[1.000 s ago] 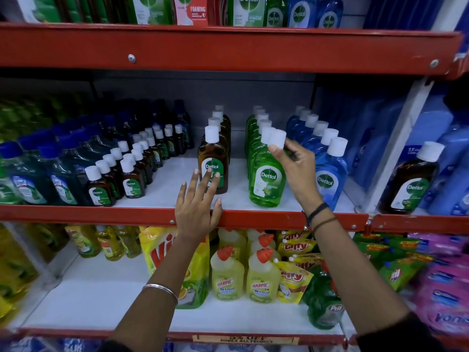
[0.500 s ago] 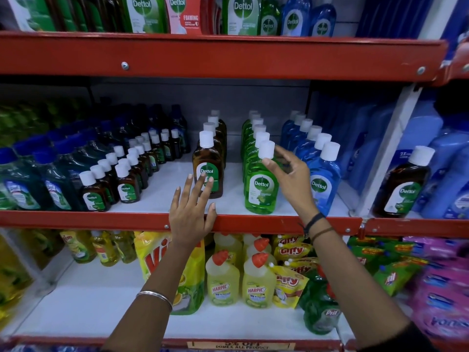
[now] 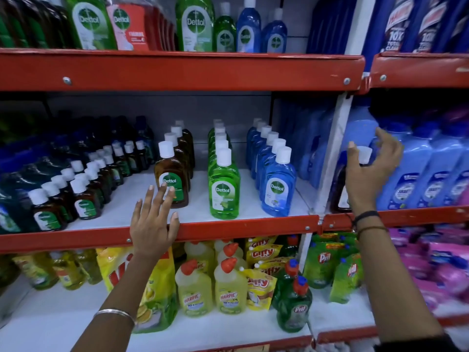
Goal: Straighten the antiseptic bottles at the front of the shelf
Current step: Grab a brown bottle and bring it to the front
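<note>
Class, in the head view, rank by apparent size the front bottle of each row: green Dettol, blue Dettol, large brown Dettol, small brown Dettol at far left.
1. Green Dettol
2. Blue Dettol, slightly smaller, close call
3. Large brown Dettol, partly hidden by left hand
4. Small brown Dettol

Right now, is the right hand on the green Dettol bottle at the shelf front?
No: the right hand is around a white-capped brown bottle in the next bay, apart from the green Dettol bottle.
</note>
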{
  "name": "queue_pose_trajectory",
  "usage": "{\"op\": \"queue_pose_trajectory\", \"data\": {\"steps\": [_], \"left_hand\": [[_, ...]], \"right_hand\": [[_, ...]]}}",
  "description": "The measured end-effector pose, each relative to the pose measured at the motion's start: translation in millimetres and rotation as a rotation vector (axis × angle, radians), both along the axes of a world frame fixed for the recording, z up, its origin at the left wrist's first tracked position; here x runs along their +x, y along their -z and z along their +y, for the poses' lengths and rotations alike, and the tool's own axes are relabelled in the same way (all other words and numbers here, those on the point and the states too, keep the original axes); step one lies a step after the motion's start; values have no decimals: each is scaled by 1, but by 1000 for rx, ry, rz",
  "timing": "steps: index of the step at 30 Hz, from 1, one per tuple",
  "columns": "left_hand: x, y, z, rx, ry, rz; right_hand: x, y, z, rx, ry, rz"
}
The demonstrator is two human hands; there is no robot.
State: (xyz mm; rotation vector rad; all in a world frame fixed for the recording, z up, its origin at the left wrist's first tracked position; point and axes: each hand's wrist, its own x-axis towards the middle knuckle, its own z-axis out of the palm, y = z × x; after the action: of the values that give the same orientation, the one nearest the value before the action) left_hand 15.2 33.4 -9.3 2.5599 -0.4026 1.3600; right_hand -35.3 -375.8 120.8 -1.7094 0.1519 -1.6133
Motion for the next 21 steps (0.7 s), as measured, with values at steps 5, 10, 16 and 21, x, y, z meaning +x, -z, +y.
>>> {"op": "queue_pose_trajectory", "data": {"steps": [5,10,16,21], "left_hand": [[-2,-1,-2,-3,-7,11],[-3,-2,-2,-3,-9,30],[-5,-4,-2,-11,3,76],[-6,-5,-1,-12,16,108]], "right_hand": [[5,9,-32,33,-135,379],[2,1,-43,36,-146,532],[-7,-8,-42,94,-64,478],[-21,-6,-12,91,2,257]]}}
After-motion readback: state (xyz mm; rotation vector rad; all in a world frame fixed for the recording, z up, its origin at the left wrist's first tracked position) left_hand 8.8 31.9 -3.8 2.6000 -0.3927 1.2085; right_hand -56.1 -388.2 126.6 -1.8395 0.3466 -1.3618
